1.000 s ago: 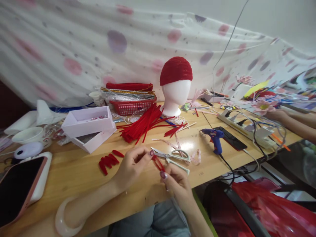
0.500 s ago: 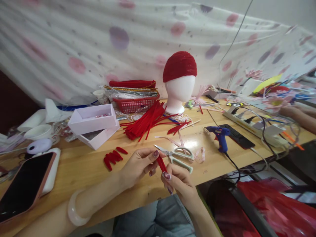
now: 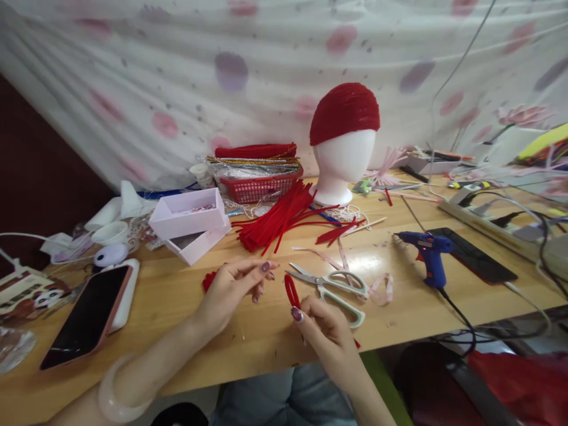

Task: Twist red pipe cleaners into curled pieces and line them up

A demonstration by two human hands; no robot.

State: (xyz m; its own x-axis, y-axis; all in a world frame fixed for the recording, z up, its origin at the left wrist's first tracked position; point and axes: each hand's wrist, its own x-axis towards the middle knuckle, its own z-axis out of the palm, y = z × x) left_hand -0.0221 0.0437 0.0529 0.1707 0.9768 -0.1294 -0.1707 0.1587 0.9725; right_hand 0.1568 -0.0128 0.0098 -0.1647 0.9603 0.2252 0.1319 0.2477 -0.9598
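Observation:
My right hand (image 3: 327,330) pinches a folded red pipe-cleaner loop (image 3: 291,291) that stands up between thumb and fingers. My left hand (image 3: 234,286) hovers just left of the loop with its fingers loosely spread and holds nothing. A few finished red loops (image 3: 207,280) lie on the wooden table (image 3: 186,322), mostly hidden behind the left hand. Scissors (image 3: 337,286) with pale green handles lie just right of the loop. A loose bundle of red pipe cleaners (image 3: 279,218) lies farther back.
A white mannequin head (image 3: 344,163) wears a red cap. There are pink boxes (image 3: 190,225), a red basket (image 3: 260,186), a blue glue gun (image 3: 428,255) with its cord, a phone (image 3: 89,316) at left, and a power strip and cables at right.
My left hand has let go of the red loop and drawn slightly left, opening its fingers. The right hand alone holds the loop. The view has shifted so the table contents sit farther right.

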